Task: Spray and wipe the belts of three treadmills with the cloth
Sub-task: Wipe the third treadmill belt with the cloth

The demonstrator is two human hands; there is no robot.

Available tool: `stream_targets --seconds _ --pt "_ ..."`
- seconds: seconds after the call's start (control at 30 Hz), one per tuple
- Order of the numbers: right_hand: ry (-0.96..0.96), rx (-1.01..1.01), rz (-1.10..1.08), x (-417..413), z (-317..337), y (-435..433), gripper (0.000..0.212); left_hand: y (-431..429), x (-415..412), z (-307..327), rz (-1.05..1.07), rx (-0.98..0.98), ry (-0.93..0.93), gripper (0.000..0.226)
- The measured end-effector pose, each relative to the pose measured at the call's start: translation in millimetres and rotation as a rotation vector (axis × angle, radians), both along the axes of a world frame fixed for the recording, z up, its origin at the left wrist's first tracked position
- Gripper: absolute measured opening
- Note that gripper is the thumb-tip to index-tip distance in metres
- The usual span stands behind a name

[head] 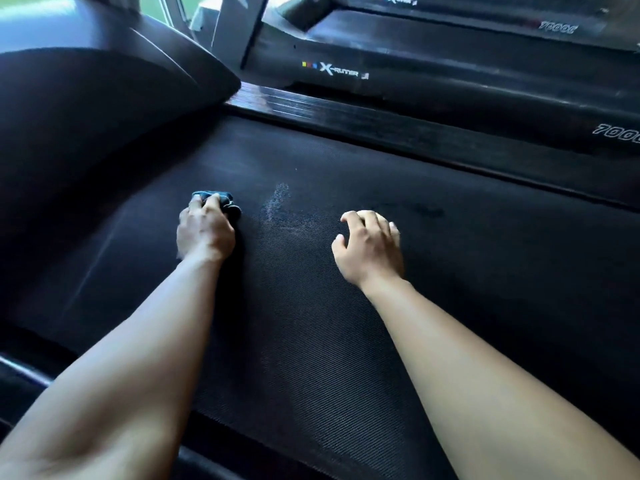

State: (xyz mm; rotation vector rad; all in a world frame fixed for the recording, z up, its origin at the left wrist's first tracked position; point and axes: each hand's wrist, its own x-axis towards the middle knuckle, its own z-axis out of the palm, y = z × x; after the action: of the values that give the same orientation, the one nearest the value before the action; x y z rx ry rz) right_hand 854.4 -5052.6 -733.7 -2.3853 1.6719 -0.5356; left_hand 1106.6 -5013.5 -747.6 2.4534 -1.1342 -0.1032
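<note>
A black textured treadmill belt fills most of the view. My left hand presses a bunched dark blue cloth onto the belt near its front end. A pale wet spray patch lies on the belt just right of the cloth. My right hand rests on the belt further right, fingers curled and spread, holding nothing that I can see. No spray bottle is in view.
The treadmill's black motor hood rises at the upper left. A ribbed side rail borders the belt's far edge. Beyond it stand a second treadmill marked X-Runner and a third treadmill.
</note>
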Motion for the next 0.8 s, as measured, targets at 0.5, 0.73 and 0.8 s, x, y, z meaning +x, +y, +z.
stream_targets --seconds 0.5,0.73,0.8 --pt "0.167 0.195 -0.003 50.1 -31.6 -75.7 0.054 -50.6 76.4 -21.0 0.217 -0.045 -0.034 0.049" --pt "0.149 0.151 -0.017 52.5 -42.5 -77.7 0.057 -101.4 111.9 -18.3 0.151 -0.026 -0.039 0.048" --pt "0.161 0.149 -0.020 53.9 -43.8 -78.3 0.058 -121.1 119.2 -19.0 0.106 -0.009 -0.049 0.047"
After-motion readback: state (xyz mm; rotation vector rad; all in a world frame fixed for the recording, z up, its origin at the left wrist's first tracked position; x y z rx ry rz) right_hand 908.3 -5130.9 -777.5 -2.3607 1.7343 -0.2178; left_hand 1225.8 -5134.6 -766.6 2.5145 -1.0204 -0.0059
